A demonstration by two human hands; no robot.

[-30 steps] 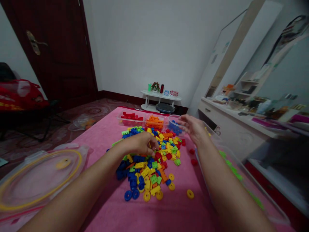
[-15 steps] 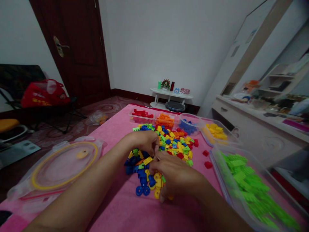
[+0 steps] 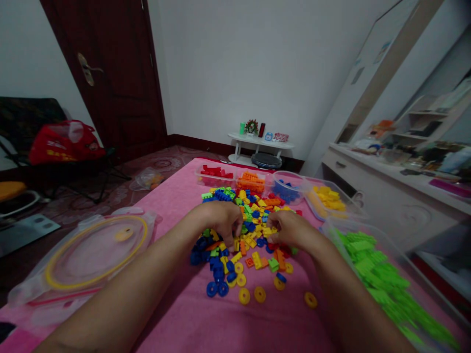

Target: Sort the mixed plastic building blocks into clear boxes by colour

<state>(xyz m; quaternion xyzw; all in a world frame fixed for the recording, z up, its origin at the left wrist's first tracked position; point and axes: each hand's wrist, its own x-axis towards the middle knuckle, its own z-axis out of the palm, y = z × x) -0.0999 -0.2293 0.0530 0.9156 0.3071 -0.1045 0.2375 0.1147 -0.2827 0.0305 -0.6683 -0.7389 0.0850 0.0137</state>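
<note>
A pile of mixed plastic building bricks (image 3: 253, 239) lies on a pink cloth. My left hand (image 3: 225, 221) is at the pile's left side, fingers bent down among the bricks; whatever they hold is hidden. Across from it, my right hand (image 3: 292, 228) reaches into the right side with curled fingers. Yellow shows between its thumb and fingers, but I cannot tell if that brick is gripped. Nearer to me are blue wheels (image 3: 217, 289), yellow rings (image 3: 259, 294), a green brick (image 3: 273, 264) and an orange brick (image 3: 279, 260).
Behind the pile stand clear containers of red bricks (image 3: 217, 172), orange bricks (image 3: 250, 182) and blue bricks (image 3: 286, 191). Yellow bricks (image 3: 329, 197) and green bricks (image 3: 382, 284) fill boxes at right. A clear lid with a yellow ring (image 3: 47, 274) lies at left.
My right hand has moved right and away from my left hand. Bricks and yellow rings now lie spread out toward the right and front. My left hand stays nearly in place.
</note>
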